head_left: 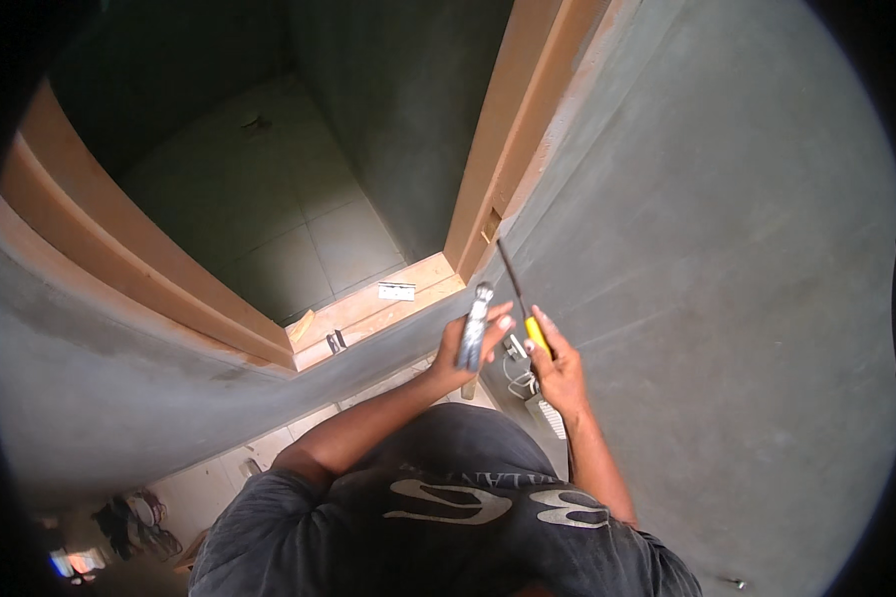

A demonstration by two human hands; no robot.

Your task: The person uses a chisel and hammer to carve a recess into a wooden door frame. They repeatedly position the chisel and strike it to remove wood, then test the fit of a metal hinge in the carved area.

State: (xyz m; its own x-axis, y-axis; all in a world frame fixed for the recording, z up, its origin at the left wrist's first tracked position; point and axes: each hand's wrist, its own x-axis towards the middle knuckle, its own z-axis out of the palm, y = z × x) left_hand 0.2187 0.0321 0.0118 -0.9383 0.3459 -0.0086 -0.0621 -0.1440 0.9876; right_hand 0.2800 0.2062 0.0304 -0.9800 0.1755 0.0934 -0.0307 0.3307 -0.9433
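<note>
My left hand [450,348] is closed around a claw hammer [476,323], whose shiny metal head faces up; most of the handle is hidden below the hand. My right hand [560,376] grips a yellow-handled tool [511,269] with a long, thin, dark shaft; I cannot tell whether it is a chisel or a screwdriver. Its tip points up at a notch [492,225] cut into the right side of the wooden frame [480,184], close to the wall. The hammer head is apart from the tool, to its left.
On the frame's sill lie a pale metal hinge [396,292], two small dark pieces [336,341] and a wood scrap [301,324]. A grey wall [727,279] rises at my right. White cables [518,380] hang beside it. Assorted things [139,522] sit at lower left.
</note>
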